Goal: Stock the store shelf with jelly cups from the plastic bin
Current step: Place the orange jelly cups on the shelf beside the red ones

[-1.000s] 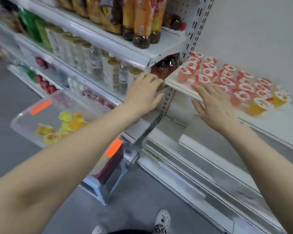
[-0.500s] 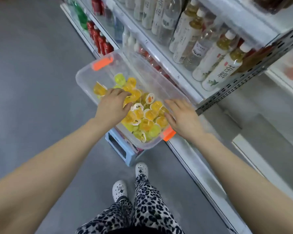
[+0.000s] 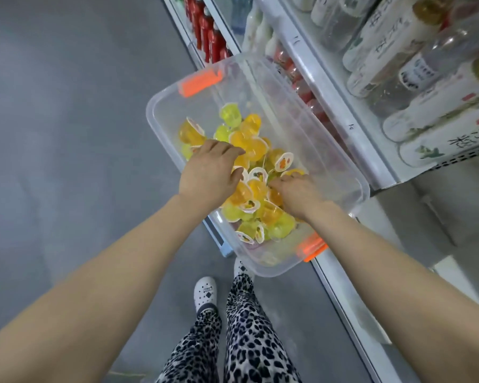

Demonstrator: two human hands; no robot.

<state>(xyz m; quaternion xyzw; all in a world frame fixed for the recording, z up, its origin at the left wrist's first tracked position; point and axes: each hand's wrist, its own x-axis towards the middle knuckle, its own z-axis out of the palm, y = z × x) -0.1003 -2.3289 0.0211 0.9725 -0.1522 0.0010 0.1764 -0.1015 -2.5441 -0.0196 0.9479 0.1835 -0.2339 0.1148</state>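
Cupping jelly cups point(image 3: 253, 150): left grip point(image 3: 209, 172), right grip point(image 3: 296, 193).

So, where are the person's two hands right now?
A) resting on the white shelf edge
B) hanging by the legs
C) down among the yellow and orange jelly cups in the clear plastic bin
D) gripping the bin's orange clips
C: the left hand and right hand are both inside the clear plastic bin, fingers on the yellow and orange jelly cups.

Hands point(image 3: 209, 172) now among jelly cups point(image 3: 250, 150)
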